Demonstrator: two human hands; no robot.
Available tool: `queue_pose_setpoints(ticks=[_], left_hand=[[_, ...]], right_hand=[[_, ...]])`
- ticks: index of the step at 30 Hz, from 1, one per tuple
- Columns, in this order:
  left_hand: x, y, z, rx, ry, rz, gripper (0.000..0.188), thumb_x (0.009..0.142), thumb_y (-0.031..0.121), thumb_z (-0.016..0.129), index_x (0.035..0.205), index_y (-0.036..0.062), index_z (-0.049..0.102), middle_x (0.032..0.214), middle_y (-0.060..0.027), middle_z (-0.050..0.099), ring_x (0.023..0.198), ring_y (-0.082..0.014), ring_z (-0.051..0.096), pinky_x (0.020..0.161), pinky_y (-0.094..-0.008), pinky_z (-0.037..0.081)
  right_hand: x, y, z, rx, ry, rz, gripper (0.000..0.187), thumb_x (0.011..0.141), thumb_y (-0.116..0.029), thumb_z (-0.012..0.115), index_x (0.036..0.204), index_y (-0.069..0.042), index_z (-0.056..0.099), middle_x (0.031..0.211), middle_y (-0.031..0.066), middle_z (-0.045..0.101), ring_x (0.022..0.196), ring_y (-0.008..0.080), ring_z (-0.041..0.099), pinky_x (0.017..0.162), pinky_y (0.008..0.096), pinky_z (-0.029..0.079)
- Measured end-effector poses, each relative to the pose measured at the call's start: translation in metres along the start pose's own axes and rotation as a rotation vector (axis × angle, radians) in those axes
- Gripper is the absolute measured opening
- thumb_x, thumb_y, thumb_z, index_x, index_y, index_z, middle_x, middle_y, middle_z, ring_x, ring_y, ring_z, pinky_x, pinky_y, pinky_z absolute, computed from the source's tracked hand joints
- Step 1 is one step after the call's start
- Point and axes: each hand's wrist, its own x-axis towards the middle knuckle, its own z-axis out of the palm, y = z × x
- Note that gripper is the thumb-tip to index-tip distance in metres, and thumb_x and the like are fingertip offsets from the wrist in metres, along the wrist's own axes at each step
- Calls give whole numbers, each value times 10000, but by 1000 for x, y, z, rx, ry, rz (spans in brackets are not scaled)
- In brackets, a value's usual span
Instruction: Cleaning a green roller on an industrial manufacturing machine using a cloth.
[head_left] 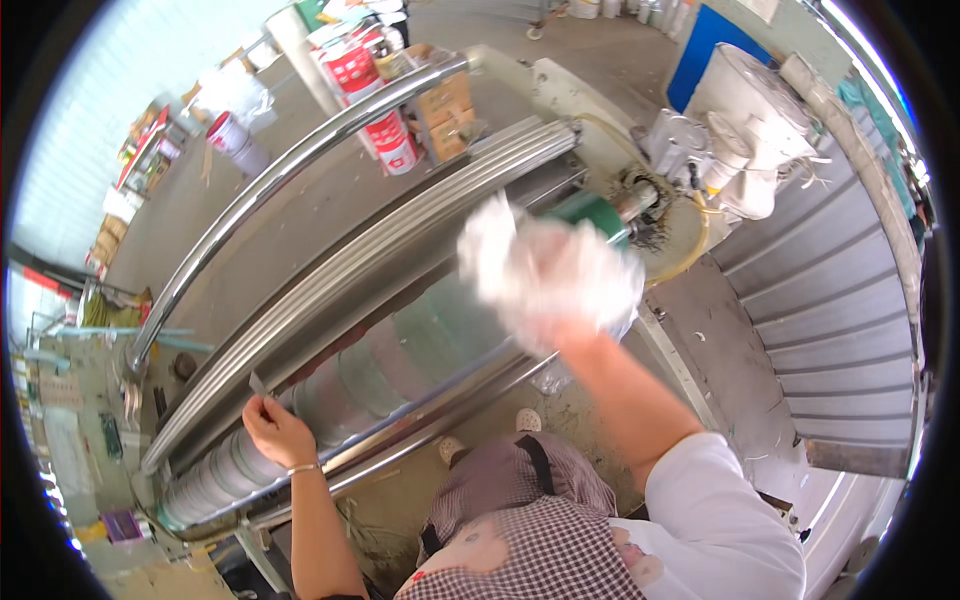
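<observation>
A long roller point(375, 370), banded in pale green and dull pink, lies slantwise in a machine in front of me. Over its right end, my right hand point(558, 322) grips a crumpled white cloth point(545, 265). Motion smears both, and the cloth covers most of the fingers. Whether the cloth touches the roller, I cannot tell. My left hand point(278, 432) is closed in a pinch above the roller's left part. From its fingertips sticks up a small, thin grey piece point(257, 383), too small to name surely. A dark green section point(590, 215) shows beyond the cloth.
Ridged metal bars point(370, 260) run behind the roller, with a curved chrome rail point(290, 170) farther off. Red-and-white buckets point(372, 105) and cardboard boxes point(445, 105) stand beyond. White containers point(730, 140) crowd the right, above a ribbed metal panel point(820, 270). A yellowish hose point(700, 225) curls nearby.
</observation>
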Motion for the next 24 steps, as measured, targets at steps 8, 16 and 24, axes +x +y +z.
queue_pose_setpoints(ticks=[8, 16, 24], left_hand=[[21, 11, 21, -77, -168, -53, 146, 900, 136, 617, 979, 18, 648, 929, -145, 668, 820, -323, 643, 750, -405, 505], [51, -15, 18, -472, -247, -288, 142, 918, 102, 624, 993, -16, 646, 768, -69, 635, 698, -153, 576, 672, -294, 475], [1, -72, -107, -384, -79, 117, 80, 848, -47, 612, 883, 18, 579, 826, -100, 584, 734, -224, 556, 699, -335, 471]], right_hand=[[53, 62, -29, -1350, -19, 157, 501, 765, -518, 761, 1017, -86, 741, 954, 116, 732, 870, 217, 698, 719, 317, 549], [-53, 102, 25, -861, 283, -575, 177, 887, -162, 578, 1049, -114, 631, 949, 7, 615, 811, 112, 599, 647, 225, 491], [-99, 95, 22, -1712, 536, -449, 440, 833, -284, 664, 1195, -42, 602, 1022, 118, 665, 762, 271, 650, 610, 367, 533]])
